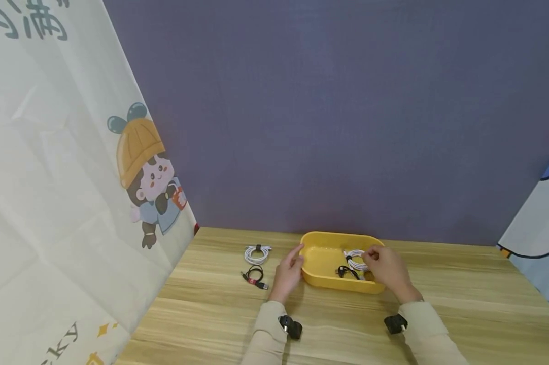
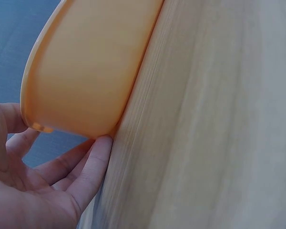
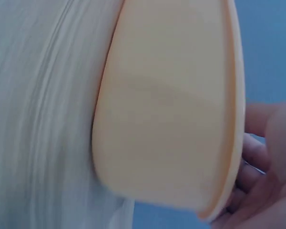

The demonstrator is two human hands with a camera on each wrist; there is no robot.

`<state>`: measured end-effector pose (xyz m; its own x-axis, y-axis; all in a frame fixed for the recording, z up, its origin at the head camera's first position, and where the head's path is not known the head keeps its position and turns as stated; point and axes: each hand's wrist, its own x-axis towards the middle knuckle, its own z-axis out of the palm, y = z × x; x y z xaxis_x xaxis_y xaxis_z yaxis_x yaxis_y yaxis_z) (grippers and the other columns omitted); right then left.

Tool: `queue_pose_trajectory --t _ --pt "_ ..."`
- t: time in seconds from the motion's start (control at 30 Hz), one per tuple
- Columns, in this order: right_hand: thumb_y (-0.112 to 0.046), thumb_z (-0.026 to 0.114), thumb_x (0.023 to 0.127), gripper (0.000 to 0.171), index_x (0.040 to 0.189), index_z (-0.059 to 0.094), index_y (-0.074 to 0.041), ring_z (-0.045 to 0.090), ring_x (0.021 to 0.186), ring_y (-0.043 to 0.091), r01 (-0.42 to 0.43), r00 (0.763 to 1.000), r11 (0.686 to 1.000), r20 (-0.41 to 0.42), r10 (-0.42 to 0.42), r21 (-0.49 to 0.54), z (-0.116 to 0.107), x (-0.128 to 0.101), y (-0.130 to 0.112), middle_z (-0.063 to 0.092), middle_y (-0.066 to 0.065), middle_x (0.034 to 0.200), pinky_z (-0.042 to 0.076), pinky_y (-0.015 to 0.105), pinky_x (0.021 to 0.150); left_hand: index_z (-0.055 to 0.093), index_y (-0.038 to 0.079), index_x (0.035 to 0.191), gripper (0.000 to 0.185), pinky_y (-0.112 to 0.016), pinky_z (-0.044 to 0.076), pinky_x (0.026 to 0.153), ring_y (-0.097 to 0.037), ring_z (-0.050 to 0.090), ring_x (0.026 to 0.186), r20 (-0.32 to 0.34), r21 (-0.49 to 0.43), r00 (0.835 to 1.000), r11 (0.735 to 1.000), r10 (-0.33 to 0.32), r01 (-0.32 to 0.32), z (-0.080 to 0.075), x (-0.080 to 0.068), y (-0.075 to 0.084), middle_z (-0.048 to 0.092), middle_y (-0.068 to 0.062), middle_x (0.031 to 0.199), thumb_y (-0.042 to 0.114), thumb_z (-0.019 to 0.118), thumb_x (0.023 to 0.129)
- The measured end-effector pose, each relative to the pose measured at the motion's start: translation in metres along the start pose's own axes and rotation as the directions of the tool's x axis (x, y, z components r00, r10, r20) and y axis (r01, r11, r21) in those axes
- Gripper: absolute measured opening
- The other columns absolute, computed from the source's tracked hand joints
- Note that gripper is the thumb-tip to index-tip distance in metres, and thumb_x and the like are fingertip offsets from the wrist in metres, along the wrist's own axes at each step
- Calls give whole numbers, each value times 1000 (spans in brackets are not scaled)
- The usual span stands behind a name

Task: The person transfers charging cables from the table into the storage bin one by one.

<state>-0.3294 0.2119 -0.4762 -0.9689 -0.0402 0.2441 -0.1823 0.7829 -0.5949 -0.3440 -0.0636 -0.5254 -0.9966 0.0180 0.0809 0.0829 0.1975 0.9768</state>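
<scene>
A shallow yellow plastic bin (image 1: pixel 317 258) stands on the wooden table. At its left end my left hand (image 1: pixel 287 276) holds the rim, and in the left wrist view the little finger (image 2: pixel 97 155) touches the bin's lower edge. My right hand (image 1: pixel 388 266) reaches over the right end, its curled fingertips pinching a coiled white cable (image 1: pixel 354 259) inside. Below that coil, a coiled black cable (image 1: pixel 343 271) lies in the bin. In the right wrist view the bin's outer wall and rim hide the right fingertips.
To the left of the bin, a coiled white cable (image 1: pixel 256 258) with a black tie lies on the table (image 1: pixel 201 304). Just in front of it is a black USB cable (image 1: pixel 254 276) with a red band. A dark blue-grey panel (image 1: pixel 324 126) rises behind the table.
</scene>
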Motion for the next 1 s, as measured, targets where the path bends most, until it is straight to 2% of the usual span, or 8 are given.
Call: queue_pose_trajectory --t 0.17,0.27,0.33,0.43,0.53,0.73,0.87,1.0 --pt "-19 61 100 22 104 73 -2 55 67 14 -60 983 996 -169 70 65 -8 -1 21 68 9 85 44 27 58 59 28 145 38 -24 49 65 -13 58 70 -10 -17 1000 1000 -6 6 3 3 1 73 -15 101 24 52 107" --pt "-20 62 100 23 109 71 0 55 73 12 -107 970 986 -203 131 126 -10 -2 36 68 11 91 44 23 62 60 29 144 38 -23 48 64 -13 57 69 -16 -22 1000 1000 -11 11 5 5 1 72 -14 99 24 53 107" --pt "-22 63 101 28 115 69 2 55 76 8 -127 968 978 -196 159 165 -11 -3 46 68 13 96 45 20 64 59 29 145 38 -23 49 64 -13 56 68 -16 -22 1000 1000 -14 14 6 5 2 71 -12 96 25 52 107" --pt "-26 62 102 36 122 65 4 55 81 3 -142 970 970 -167 176 195 -12 -2 60 68 17 104 47 17 67 59 29 145 38 -23 49 63 -12 56 68 -17 -19 1000 1000 -18 17 8 6 2 70 -9 93 25 52 108" --pt "-33 60 103 45 128 60 5 57 87 5 -141 980 969 -113 166 204 -14 0 71 68 20 112 49 17 70 59 29 145 38 -22 49 62 -12 55 67 -21 -17 1000 1000 -19 19 10 8 3 69 -8 90 25 52 108" --pt "-49 54 104 63 139 54 3 60 107 27 -178 983 962 1 182 209 -18 4 82 64 24 127 50 23 76 59 31 144 38 -23 49 62 -12 55 66 -35 -9 999 1000 -22 22 13 11 6 70 -10 94 25 51 108" --pt "-58 48 103 74 147 48 1 55 123 42 -219 975 954 90 204 203 -22 8 87 57 29 138 51 44 93 59 30 145 38 -24 49 63 -12 55 66 -38 -12 999 1000 -24 23 16 14 8 71 -13 97 24 51 108" --pt "-63 41 104 83 154 38 3 37 142 53 -238 962 950 182 202 204 -27 13 90 41 33 154 35 68 110 59 30 145 38 -24 49 64 -11 56 68 -43 -13 999 1000 -24 23 18 16 9 71 -14 101 24 51 108"
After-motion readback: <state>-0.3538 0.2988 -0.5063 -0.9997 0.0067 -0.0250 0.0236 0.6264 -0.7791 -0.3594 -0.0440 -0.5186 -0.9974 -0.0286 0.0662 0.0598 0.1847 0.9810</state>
